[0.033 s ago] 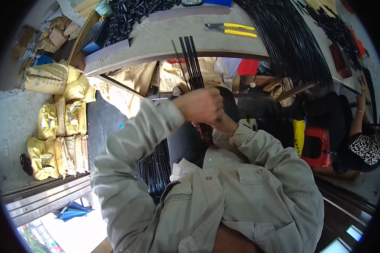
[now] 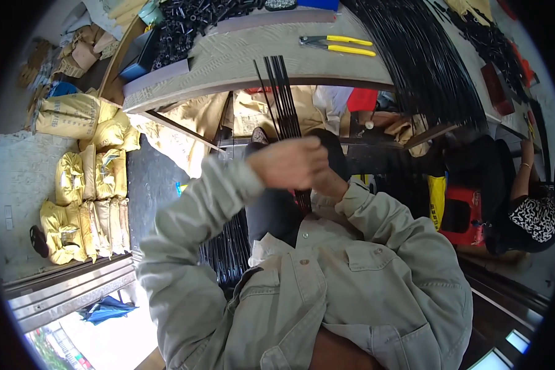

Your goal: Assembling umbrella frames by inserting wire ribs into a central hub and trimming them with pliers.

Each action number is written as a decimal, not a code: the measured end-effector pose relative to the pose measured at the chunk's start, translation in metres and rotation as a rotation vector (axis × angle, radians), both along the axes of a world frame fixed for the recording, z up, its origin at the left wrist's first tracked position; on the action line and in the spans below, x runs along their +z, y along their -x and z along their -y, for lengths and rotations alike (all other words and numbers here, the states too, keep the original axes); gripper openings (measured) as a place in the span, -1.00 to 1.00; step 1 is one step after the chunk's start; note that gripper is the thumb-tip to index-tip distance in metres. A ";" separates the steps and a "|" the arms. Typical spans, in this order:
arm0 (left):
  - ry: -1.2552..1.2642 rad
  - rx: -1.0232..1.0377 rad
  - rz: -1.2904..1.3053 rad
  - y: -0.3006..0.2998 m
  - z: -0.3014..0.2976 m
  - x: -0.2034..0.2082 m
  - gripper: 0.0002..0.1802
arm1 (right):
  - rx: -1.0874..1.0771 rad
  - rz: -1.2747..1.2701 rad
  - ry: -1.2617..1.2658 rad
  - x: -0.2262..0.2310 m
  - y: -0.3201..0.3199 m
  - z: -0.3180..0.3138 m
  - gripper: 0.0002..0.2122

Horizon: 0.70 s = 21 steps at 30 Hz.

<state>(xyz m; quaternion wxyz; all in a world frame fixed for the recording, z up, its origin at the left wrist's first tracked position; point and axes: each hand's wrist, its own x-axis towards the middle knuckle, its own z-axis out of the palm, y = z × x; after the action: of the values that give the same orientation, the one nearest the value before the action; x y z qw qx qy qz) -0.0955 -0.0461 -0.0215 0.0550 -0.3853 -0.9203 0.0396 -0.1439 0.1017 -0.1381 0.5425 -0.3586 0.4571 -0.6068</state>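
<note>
A narrow bundle of thin black rods stands in front of my body, its upper ends reaching over the bench edge. One rod leans a little apart from the others on the left. My left hand crosses in front of the bundle with its fingers curled, slightly blurred; what they pinch is hidden. Partly behind it, my right hand is closed around the lower part of the bundle. The rods' lower ends show below my hands, near my jacket.
On the bench lie yellow-handled pliers, a heap of short black tubes and a wide spread of black rods. More rods lie beside my lap. Yellow sacks are stacked left. Another person's arm shows at right, near a red stool.
My left hand has shifted slightly down and to the left, and its sleeve with it. The rods' tops have moved slightly lower and to the right. My right hand stays about where it was.
</note>
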 end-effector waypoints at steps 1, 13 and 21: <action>-0.287 -0.064 -0.221 -0.015 -0.003 0.002 -0.89 | -0.006 -0.065 -0.009 0.005 0.000 -0.002 -0.83; -2.102 0.484 0.109 -0.046 -0.042 -0.039 -0.70 | 0.199 -0.686 0.164 0.101 0.060 0.025 -0.77; -1.565 0.674 -0.355 -0.021 -0.008 -0.071 -0.70 | 0.507 -0.699 0.898 0.207 0.094 0.145 -0.79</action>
<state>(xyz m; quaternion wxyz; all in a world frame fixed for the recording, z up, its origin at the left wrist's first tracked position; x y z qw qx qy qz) -0.0743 -0.0386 -0.0920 0.4320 0.0682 -0.7261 -0.5306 -0.2381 -0.0432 0.0691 0.2843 -0.8266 0.2085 -0.4387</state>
